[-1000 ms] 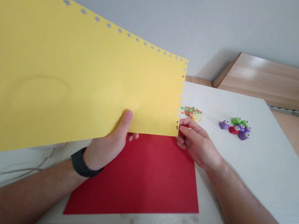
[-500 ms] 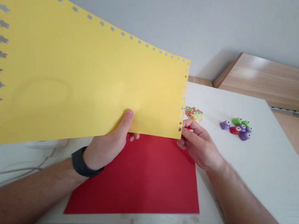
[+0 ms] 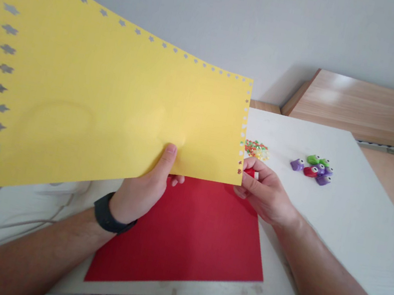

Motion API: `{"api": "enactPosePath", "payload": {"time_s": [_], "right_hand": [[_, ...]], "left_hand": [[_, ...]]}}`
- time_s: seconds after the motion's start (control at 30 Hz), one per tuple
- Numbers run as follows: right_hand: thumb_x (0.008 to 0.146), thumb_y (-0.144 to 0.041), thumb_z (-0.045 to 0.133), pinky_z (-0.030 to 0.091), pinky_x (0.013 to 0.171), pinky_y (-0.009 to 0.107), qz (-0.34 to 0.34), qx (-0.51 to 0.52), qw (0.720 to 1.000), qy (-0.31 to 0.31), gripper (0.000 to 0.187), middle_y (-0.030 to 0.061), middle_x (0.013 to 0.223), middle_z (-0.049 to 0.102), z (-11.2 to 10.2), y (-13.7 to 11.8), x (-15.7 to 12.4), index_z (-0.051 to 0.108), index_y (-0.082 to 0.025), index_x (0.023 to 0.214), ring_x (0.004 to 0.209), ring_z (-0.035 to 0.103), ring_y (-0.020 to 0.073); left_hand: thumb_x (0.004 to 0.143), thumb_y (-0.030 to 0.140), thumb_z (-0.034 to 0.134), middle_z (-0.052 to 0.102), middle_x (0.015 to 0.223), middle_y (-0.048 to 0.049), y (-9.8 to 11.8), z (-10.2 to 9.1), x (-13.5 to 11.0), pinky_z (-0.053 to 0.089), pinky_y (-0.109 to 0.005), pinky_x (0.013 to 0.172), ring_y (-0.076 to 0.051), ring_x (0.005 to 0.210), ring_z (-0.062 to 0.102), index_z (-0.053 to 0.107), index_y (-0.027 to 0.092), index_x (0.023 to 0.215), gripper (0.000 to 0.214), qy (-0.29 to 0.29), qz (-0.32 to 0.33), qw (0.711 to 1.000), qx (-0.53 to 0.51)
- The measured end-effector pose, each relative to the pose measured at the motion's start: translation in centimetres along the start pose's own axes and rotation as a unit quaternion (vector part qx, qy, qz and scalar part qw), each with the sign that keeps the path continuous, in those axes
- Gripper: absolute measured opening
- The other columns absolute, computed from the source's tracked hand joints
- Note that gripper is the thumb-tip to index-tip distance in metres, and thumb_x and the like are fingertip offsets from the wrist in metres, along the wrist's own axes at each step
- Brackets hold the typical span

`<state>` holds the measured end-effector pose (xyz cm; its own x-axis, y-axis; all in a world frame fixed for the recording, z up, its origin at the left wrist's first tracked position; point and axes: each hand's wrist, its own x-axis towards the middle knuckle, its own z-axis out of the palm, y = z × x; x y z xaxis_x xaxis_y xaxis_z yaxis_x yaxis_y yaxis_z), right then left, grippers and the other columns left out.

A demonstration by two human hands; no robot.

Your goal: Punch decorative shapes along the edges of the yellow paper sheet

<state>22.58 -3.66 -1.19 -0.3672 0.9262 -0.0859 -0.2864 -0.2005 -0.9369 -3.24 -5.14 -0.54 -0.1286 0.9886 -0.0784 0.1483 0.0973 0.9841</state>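
Observation:
My left hand [image 3: 144,186] pinches the lower edge of a large yellow sheet of paper [image 3: 107,96] and holds it up above the table. Small star-shaped holes run along the sheet's left, top and right edges. My right hand [image 3: 265,192] is closed round a small red paper punch [image 3: 251,173] at the sheet's lower right corner. A red sheet of paper [image 3: 185,232] lies flat on the white table [image 3: 352,215] under both hands.
A heap of small coloured punched bits [image 3: 256,149] lies just beyond my right hand. Several small purple, green and red punches [image 3: 314,168] sit in a cluster further right. A wooden bench top [image 3: 367,109] runs behind the table. A cable [image 3: 7,231] hangs at the lower left.
The yellow sheet has shifted a little to the right and settled. My right hand with the red punch has moved slightly right and down along the sheet's right edge.

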Motion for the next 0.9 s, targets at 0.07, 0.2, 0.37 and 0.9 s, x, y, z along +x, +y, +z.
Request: {"api": "enactPosePath", "payload": {"time_s": [0.07, 0.2, 0.37, 0.9], "right_hand": [[0.091, -0.038, 0.083, 0.028, 0.058, 0.030, -0.009, 0.000, 1.000, -0.004, 0.024, -0.0056, 0.068, 0.052, -0.10, 0.10, -0.03, 0.064, -0.026, 0.099, 0.056, 0.041, 0.0114], [0.093, -0.034, 0.082, 0.028, 0.058, 0.030, -0.027, 0.002, 1.000, -0.005, 0.018, -0.0055, 0.069, 0.053, -0.10, 0.26, -0.04, 0.066, -0.026, 0.099, 0.057, 0.042, 0.0111], [0.095, -0.031, 0.080, 0.027, 0.057, 0.028, -0.045, 0.011, 0.999, -0.017, 0.016, -0.0062, 0.068, 0.052, -0.08, 0.38, 0.08, 0.066, -0.025, 0.098, 0.057, 0.041, 0.0095], [0.095, -0.035, 0.080, 0.027, 0.056, 0.027, -0.042, 0.022, 0.999, 0.010, 0.019, -0.0070, 0.065, 0.049, 0.56, -0.07, 0.07, 0.065, -0.024, 0.096, 0.055, 0.038, 0.0085]], "left_hand": [[0.101, 0.068, 0.053, 0.069, 0.069, -0.0041, -0.05, -0.07, 0.01, 0.054, -0.026, 0.058, -0.016, 0.059, 0.061, 0.064, 0.021, 0.072, 0.057, -0.005, 0.001, 1.000, 0.003], [0.102, 0.068, 0.052, 0.068, 0.069, -0.0034, -0.14, -0.25, -0.02, 0.053, -0.026, 0.057, -0.016, 0.060, 0.061, 0.065, 0.020, 0.073, 0.058, -0.016, 0.000, 1.000, 0.004], [0.102, 0.068, 0.052, 0.068, 0.070, -0.0024, -0.15, -0.28, -0.08, 0.054, -0.026, 0.058, -0.015, 0.060, 0.061, 0.064, 0.020, 0.074, 0.057, -0.016, 0.000, 1.000, -0.002], [0.102, 0.064, 0.056, 0.070, 0.073, -0.0035, -0.03, 0.10, -0.18, 0.054, -0.027, 0.057, -0.015, 0.061, 0.061, 0.064, 0.019, 0.071, 0.055, -0.009, 0.012, 0.999, -0.048]]}}
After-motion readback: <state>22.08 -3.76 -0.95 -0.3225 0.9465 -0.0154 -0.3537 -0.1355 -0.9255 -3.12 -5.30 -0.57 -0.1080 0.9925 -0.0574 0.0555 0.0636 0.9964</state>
